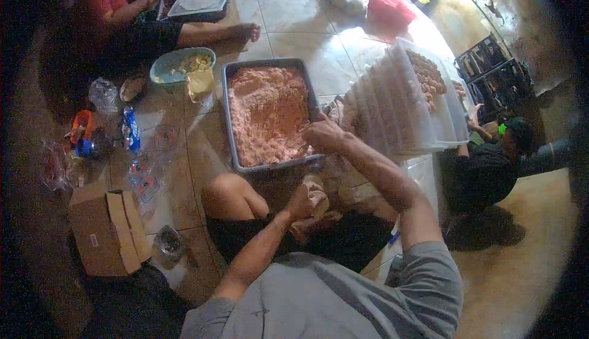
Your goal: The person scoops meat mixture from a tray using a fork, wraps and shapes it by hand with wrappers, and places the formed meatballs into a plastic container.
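A grey rectangular tub [227, 118] full of pink minced mixture [270, 115] sits on the floor in front of my crossed legs. Over the tub's right side, my right hand [325, 134] is closed, its fingers at the edge of the mixture; whatever it grips is hidden. Closer to my lap, my left hand [300, 203] is closed around a pale beige pouch-like piece [316, 195], which is too blurred to name exactly. The left hand is just below the tub's near rim, apart from it.
Right of the tub, several clear plastic containers [392, 106] stand together, with brownish lumps inside. To the left are a pale green basin [165, 69], plastic packets, a blue packet [130, 129] and a cardboard box [101, 234]. Other people sit at upper left and far right.
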### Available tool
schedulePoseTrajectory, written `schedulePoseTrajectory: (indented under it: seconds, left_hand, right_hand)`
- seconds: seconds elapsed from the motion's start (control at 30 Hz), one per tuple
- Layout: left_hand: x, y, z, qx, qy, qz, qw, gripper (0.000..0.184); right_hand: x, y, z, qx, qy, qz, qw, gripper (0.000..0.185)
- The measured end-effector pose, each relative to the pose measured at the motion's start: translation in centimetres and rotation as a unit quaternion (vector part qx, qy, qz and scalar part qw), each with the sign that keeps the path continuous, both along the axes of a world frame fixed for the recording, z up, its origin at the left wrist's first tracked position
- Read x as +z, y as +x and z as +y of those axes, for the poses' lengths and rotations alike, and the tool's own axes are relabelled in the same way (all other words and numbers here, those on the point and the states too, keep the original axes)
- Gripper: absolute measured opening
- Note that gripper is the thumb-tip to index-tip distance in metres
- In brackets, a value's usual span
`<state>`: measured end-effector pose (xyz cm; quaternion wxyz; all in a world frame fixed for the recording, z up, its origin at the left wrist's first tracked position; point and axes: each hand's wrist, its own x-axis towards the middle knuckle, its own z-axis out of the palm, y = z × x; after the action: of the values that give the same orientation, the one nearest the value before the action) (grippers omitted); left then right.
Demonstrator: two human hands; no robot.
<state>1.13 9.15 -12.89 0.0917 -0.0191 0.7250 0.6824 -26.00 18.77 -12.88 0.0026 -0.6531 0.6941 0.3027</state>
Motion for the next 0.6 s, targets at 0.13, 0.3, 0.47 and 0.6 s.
schedulePoseTrajectory:
  seconds: [0.13,0.3,0.47,0.6]
  left_hand:
    - [-1.4,-0.6,-0.2,-0.001,0.086,-0.032,0.996,0.025]
    - [-3.3,-1.3,-0.2,0.042,0.092,0.091,0.991,0.032]
    - [2.7,-3.4,-2.5,0.088,0.575,-0.210,0.785,0.050]
    - [2.6,-3.1,-1.9,0.123,0.537,-0.216,0.806,0.056]
  right_hand:
    - [5.9,0.1,0.2,-0.246,-0.091,-0.404,0.877,0.033]
    - [14.8,3.5,0.5,-0.378,-0.201,-0.494,0.757,0.022]
    - [13.8,3.8,2.9,-0.340,-0.318,-0.356,0.810,0.017]
    - [9.2,3.6,2.1,-0.310,-0.213,-0.255,0.891,0.017]
